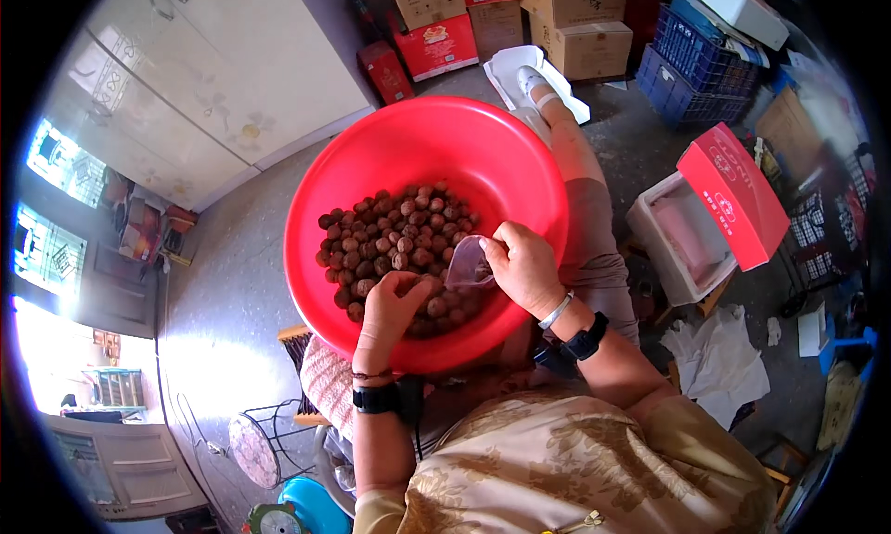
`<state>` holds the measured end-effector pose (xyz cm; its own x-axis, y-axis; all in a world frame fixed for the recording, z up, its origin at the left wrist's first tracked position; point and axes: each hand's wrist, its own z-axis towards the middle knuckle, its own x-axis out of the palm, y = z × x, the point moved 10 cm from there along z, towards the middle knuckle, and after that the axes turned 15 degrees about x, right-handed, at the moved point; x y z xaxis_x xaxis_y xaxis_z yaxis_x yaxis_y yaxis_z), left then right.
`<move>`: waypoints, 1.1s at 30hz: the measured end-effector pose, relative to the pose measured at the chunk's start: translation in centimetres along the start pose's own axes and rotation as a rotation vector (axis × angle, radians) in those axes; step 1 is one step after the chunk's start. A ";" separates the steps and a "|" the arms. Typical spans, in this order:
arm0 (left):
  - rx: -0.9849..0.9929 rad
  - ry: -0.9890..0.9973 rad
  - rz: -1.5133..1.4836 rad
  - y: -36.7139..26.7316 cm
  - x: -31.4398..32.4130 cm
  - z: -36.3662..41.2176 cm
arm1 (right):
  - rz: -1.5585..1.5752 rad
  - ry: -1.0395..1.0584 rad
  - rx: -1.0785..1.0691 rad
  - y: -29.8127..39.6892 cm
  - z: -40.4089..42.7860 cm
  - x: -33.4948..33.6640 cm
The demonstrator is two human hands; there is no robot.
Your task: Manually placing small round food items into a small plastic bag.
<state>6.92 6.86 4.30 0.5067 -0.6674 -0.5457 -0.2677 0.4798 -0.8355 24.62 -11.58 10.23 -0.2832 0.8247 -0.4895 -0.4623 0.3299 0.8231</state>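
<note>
A large red plastic basin rests on my lap, with a heap of brown walnuts in its lower middle. My right hand grips the rim of a small translucent pouch or cup over the right side of the heap; something brownish shows inside it. Close to its left, my left hand is over the near edge of the heap, thumb and fingertips brought together. A walnut lies at these fingertips, but whether they pinch it I cannot tell.
Cardboard boxes and blue crates stand beyond the basin. On the right are a foam box with a red lid and white crumpled plastic. A round stool and a blue basin lie lower left; a white cabinet is upper left.
</note>
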 end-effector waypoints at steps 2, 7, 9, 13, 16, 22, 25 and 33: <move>-0.005 -0.043 -0.140 -1.8 0.1 0.2 | -0.013 0.010 0.001 0.0 0.0 0.0; -0.094 0.075 -0.314 -3.5 2.5 1.1 | -0.012 0.017 0.003 -0.2 0.0 0.2; -0.065 0.087 -0.269 -4.3 3.5 2.0 | -0.002 0.024 0.000 -0.1 0.0 0.2; 0.087 0.070 -0.182 -4.9 4.2 2.6 | 0.018 0.008 -0.016 0.2 -0.1 -0.1; 0.184 -0.021 -0.157 -5.2 3.1 2.1 | 0.018 0.011 -0.008 0.2 -0.1 -0.1; 0.106 0.116 0.275 -0.6 1.4 0.5 | 0.012 0.029 0.026 -0.5 0.0 0.1; -0.025 0.282 0.461 0.5 2.0 -0.6 | 0.002 0.032 0.027 -0.6 0.1 0.2; 0.051 0.480 0.672 1.9 3.4 -2.4 | -0.031 0.002 0.011 -0.3 -0.2 0.3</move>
<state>6.18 4.14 0.67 -0.1563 -0.3943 -0.9056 -0.3450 0.8809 -0.3240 24.52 -11.57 9.76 -0.2704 0.8130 -0.5156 -0.4616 0.3605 0.8105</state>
